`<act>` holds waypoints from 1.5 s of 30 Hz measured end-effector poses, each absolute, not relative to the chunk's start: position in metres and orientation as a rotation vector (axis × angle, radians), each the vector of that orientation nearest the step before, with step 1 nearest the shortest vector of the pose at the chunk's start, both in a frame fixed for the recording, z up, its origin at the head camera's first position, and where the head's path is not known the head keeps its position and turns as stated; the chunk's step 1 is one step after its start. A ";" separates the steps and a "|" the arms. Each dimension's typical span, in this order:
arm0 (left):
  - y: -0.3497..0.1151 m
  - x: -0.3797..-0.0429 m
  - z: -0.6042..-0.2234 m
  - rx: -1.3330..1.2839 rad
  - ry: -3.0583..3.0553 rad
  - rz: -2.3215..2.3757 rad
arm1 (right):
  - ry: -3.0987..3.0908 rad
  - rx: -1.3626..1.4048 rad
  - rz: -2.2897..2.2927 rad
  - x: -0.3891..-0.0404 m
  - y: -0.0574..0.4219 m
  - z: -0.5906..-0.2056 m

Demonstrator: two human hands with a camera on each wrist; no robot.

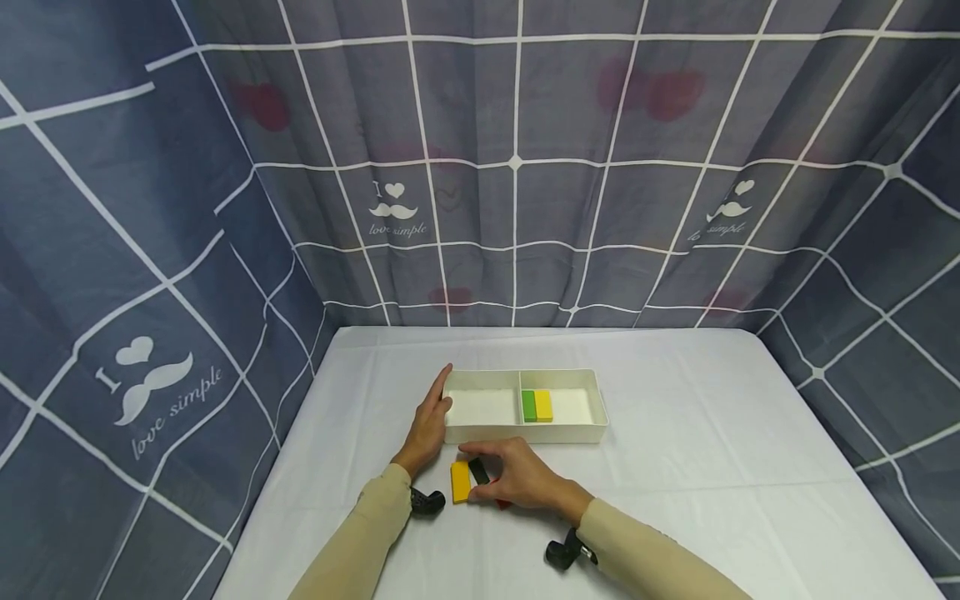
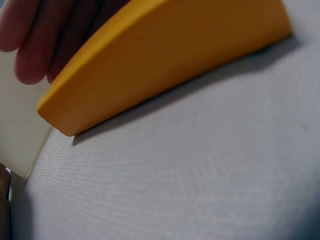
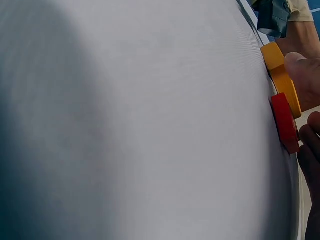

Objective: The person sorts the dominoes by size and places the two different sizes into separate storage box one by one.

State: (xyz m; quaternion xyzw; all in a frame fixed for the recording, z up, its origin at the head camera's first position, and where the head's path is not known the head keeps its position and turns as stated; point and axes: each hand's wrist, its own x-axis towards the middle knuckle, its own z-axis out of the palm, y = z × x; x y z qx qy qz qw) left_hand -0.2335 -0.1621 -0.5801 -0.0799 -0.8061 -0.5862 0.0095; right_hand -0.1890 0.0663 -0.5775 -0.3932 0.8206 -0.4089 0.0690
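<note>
A white two-compartment box (image 1: 525, 434) stands on the cloth, with a green block (image 1: 529, 406) and a yellow block (image 1: 543, 406) side by side in its right compartment. My left hand (image 1: 426, 429) rests against the box's left end, fingers extended along it. In front of the box, my right hand (image 1: 517, 475) hovers with thumb and index finger spread over several blocks. Nearest its thumb lies another yellow block (image 1: 460, 483), large in the left wrist view (image 2: 175, 60). Beside that is a dark block (image 1: 477, 471), tilted. A red block (image 3: 285, 122) is mostly hidden under the right hand in the head view.
White cloth (image 1: 675, 433) covers the table. Dark checked curtains (image 1: 480, 200) stand behind it and on both sides. Black wrist cameras (image 1: 427, 502) are strapped to both wrists, close to the tabletop.
</note>
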 end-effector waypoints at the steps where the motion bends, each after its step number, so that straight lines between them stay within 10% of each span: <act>1: -0.162 -0.233 -0.580 -0.254 -2.513 -1.827 | 2.469 -1.180 -1.230 -0.190 0.066 -0.577; 45: -0.162 -0.233 -0.583 -0.269 -2.496 -1.856 | 2.493 -1.183 -1.270 -0.189 0.076 -0.561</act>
